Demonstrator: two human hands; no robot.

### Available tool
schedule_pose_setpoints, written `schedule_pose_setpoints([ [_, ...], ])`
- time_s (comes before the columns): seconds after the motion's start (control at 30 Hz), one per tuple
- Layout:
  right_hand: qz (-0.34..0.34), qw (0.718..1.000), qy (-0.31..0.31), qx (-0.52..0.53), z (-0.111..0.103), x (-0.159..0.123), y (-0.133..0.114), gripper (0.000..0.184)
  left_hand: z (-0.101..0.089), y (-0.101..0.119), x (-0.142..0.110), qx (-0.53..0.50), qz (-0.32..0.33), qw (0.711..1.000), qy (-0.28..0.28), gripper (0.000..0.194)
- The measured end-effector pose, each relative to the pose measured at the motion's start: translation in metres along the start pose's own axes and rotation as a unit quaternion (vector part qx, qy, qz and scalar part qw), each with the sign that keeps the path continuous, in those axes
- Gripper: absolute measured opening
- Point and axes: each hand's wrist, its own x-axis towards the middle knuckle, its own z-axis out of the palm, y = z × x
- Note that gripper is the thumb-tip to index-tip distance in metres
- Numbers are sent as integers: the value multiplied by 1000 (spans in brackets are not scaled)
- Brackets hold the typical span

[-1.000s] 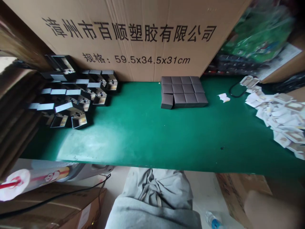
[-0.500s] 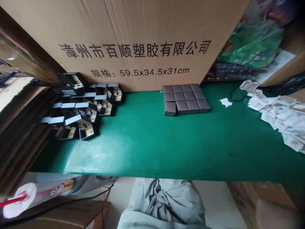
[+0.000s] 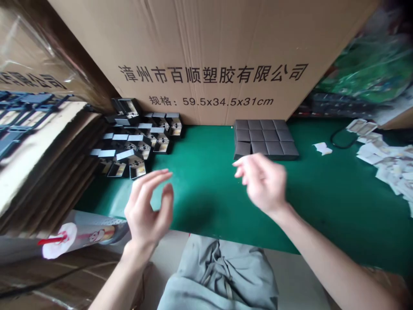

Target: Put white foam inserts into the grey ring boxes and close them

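Note:
My left hand [image 3: 146,206] is raised over the front of the green table, its fingers bent and the thumb held apart, with nothing between them. Beyond its fingertips stand several small dark boxes with lifted lids [image 3: 138,169], pale inside with something yellowish. My right hand [image 3: 263,181] hovers over the table with loosely bent fingers, slightly blurred; no object shows in it. Just behind it lies a block of closed dark-brown boxes [image 3: 266,135] set in rows. The front left box [image 3: 241,149] sits a little askew from the others.
A large printed carton [image 3: 209,51] stands behind the green table [image 3: 200,172]. Stacked boards [image 3: 67,163] rise at left, above a lidded cup with a red straw [image 3: 80,237]. White paper pieces [image 3: 387,159] are heaped at right, near a black loop [image 3: 338,144] and a loose scrap [image 3: 322,148].
Both my hands have come into view over the table; earlier only a blurred shape showed at lower right. The view has shifted left, and the boxes look unmoved on the table.

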Motion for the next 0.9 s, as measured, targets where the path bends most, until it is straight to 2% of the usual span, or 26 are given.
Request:
schedule_pose_setpoints([
  [0.1,-69,990,-115,-40,31,-7,18,45,-1,-31,36,31,-6,996,81,19],
  [0.2,-100,978,-168,-75,51,-12,31,49,-2,-62,94,90,-88,988,91,26],
  [0.27,-81,978,-174,-77,54,-14,35,48,-4,-80,133,142,-146,978,45,31],
  [0.33,-40,982,-176,-62,52,-15,35,47,-5,-96,164,213,-169,962,12,39],
  [0.37,-18,983,-178,-51,50,-15,35,47,-5,-104,175,237,-168,957,-24,41],
  [0.47,33,983,-181,-15,47,-13,35,48,-5,-128,192,279,-183,935,-118,32],
  [0.5,42,982,-185,-5,47,-12,35,48,-4,-135,193,281,-174,934,-134,27],
  [0.57,52,980,-191,9,47,-10,36,48,-3,-145,194,278,-141,942,-127,23],
  [0.67,63,978,-197,15,47,-7,38,48,-1,-148,193,257,-129,954,-86,20],
  [0.73,67,978,-198,19,47,-6,38,49,-3,-139,194,240,-110,963,-57,17],
  [0.8,67,978,-194,27,46,-5,37,49,-6,-123,194,225,-85,970,-19,23],
  [0.87,69,980,-181,43,46,-3,35,47,-7,-98,188,190,-16,982,14,26],
  [0.9,77,981,-169,53,45,-2,34,43,-5,-83,182,166,36,985,2,26],
])
